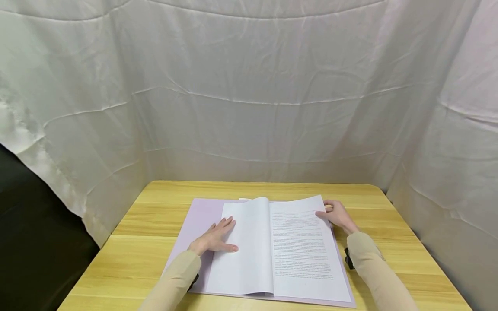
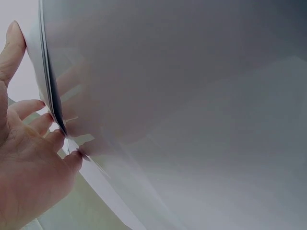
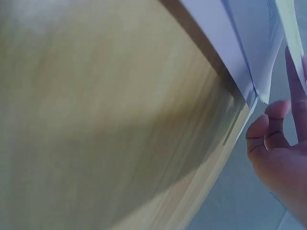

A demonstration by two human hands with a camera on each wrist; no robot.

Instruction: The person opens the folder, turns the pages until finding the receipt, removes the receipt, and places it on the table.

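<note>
In the head view a lilac folder (image 1: 200, 216) lies spread on the table, with a stack of printed paper sheets (image 1: 301, 246) on it. A blank white page (image 1: 247, 259) is turned over to the left, curving up at the middle fold. My left hand (image 1: 215, 237) rests on this page's left edge, fingers spread. In the left wrist view, the left fingers (image 2: 41, 122) touch the layered edge of the pages. My right hand (image 1: 336, 214) pinches the printed page near its upper right corner, lifting that corner slightly. The right wrist view shows a page (image 3: 292, 38) against the right fingers (image 3: 295, 91).
A wooden table (image 1: 124, 259) holds the folder near its front edge. Pale fabric (image 1: 253, 95) hangs behind and on both sides. Dark material (image 1: 35, 233) shows at the lower left. A small white paper edge (image 1: 244, 199) sticks out behind the pages.
</note>
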